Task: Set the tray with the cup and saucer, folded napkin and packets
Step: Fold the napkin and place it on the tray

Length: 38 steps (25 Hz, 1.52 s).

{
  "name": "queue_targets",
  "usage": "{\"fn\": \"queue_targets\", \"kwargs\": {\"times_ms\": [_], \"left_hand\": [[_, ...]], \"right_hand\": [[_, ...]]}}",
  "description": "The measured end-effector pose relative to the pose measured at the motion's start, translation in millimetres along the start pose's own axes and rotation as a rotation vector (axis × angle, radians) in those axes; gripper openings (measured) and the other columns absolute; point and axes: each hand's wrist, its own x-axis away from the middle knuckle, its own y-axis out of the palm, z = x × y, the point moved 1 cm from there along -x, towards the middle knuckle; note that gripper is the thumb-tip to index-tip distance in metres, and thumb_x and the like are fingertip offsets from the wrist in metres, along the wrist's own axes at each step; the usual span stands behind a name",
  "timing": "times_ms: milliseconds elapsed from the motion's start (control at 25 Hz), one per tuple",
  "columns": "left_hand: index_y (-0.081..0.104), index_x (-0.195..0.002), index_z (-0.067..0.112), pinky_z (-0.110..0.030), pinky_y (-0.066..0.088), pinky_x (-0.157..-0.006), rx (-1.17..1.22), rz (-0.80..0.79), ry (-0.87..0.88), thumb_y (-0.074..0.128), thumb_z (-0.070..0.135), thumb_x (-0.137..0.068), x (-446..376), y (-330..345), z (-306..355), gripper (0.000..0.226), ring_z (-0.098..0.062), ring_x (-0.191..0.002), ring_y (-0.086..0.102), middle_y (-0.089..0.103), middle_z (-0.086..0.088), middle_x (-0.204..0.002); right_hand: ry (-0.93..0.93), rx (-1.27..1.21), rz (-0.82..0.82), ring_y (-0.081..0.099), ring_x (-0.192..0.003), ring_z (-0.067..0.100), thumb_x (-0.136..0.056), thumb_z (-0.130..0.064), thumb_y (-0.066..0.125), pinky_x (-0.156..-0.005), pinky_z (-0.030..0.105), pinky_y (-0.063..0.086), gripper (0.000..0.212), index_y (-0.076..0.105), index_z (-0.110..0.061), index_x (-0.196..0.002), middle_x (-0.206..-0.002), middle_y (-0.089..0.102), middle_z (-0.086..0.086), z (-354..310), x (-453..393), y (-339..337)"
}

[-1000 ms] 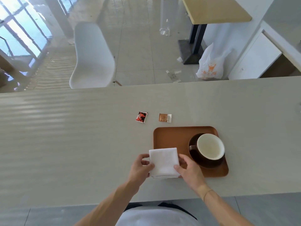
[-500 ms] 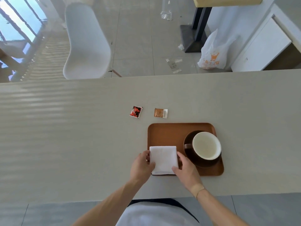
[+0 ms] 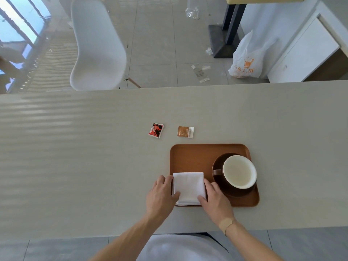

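square white napkin (image 3: 188, 187), rounded brown tray (image 3: 190, 157)

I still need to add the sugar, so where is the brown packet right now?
The brown packet lies on the counter just beyond the tray's far edge, off the tray, with the red packet to its left.

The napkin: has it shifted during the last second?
Yes. The napkin overhung the near-left corner of the tray before; now it lies further in on the tray, toward the cup, both hands at its sides.
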Motion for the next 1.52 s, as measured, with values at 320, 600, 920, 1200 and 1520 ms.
{"fn": "queue_targets", "kwargs": {"times_ms": [320,600,920,1200,1520], "left_hand": [[0.050,-0.133,0.024,-0.039,0.046,-0.094,-0.135,0.190,0.418,0.057,0.043,-0.089,4,-2,-11,0.048,-0.023,-0.119,0.052,0.054,-0.001,-0.132],[0.030,-0.152,0.012,-0.050,0.018,-0.118,-0.373,0.007,0.492,0.028,0.039,-0.100,3,16,4,0.058,-0.024,-0.148,0.020,0.024,-0.007,-0.161],[0.014,-0.155,0.013,-0.050,0.007,-0.117,-0.448,-0.104,0.452,0.018,0.049,-0.103,-2,24,-11,0.064,-0.021,-0.151,0.004,0.006,-0.004,-0.164],[0.006,-0.155,0.014,-0.052,0.002,-0.117,-0.470,-0.129,0.431,0.011,0.050,-0.102,-1,26,-9,0.065,-0.022,-0.151,-0.002,-0.001,-0.004,-0.164],[0.013,-0.156,0.018,-0.055,0.003,-0.120,-0.383,-0.096,0.415,0.021,0.052,-0.100,2,17,-9,0.066,-0.026,-0.151,0.001,0.001,-0.002,-0.165]], "right_hand": [[-0.173,0.213,0.193,0.062,-0.110,0.023,-0.086,-0.025,0.069,-0.078,0.033,0.059,0.059,0.049,-0.009,-0.139,-0.127,0.059,0.006,-2,28,6],[-0.396,0.380,0.131,0.024,-0.146,0.028,-0.101,-0.033,0.037,-0.114,0.041,0.033,0.057,0.028,-0.007,-0.150,-0.158,0.028,0.011,-20,-1,19],[-0.299,0.481,-0.016,-0.012,-0.148,0.026,-0.098,-0.058,0.012,-0.117,0.037,-0.008,0.073,-0.004,-0.013,-0.153,-0.161,-0.013,0.003,6,-7,28],[-0.280,0.480,-0.063,-0.024,-0.145,0.024,-0.095,-0.059,0.003,-0.115,0.036,-0.018,0.072,-0.020,-0.017,-0.150,-0.158,-0.028,0.000,5,-9,29],[-0.301,0.370,-0.067,-0.019,-0.147,0.020,-0.099,-0.055,0.017,-0.122,0.035,0.000,0.070,-0.014,-0.021,-0.152,-0.159,-0.026,-0.002,6,-3,22]]}}
